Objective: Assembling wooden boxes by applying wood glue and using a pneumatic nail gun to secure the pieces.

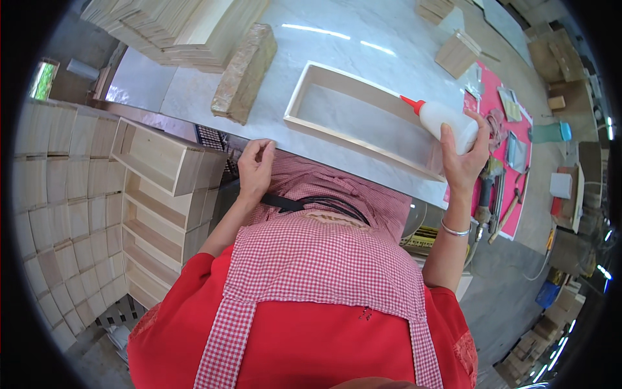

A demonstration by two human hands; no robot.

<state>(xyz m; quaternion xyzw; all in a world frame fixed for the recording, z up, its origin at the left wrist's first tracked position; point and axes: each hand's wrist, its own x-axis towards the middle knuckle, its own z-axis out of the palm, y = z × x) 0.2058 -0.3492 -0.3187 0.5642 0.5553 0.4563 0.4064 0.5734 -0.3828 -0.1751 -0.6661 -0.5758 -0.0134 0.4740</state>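
Observation:
A white squeeze bottle (447, 124) with a red nozzle is gripped in my right hand (465, 152), tilted so its tip points left. The tip is at the far long side of a shallow wooden frame (350, 138), which lies on the pale table and shows the tabletop through its middle. I cannot tell whether the tip touches the wood. My left hand (256, 166) is at the table's near edge with its fingers curled in, left of the frame. Whether anything sits in those fingers is hidden.
A tape-wrapped block (245, 72) lies left of the frame, with stacked wooden boards (188, 32) behind it. Open wooden boxes (152, 155) are piled at the left. Tools, including a hammer (512, 211), lie on a pink sheet (491, 84) at the right.

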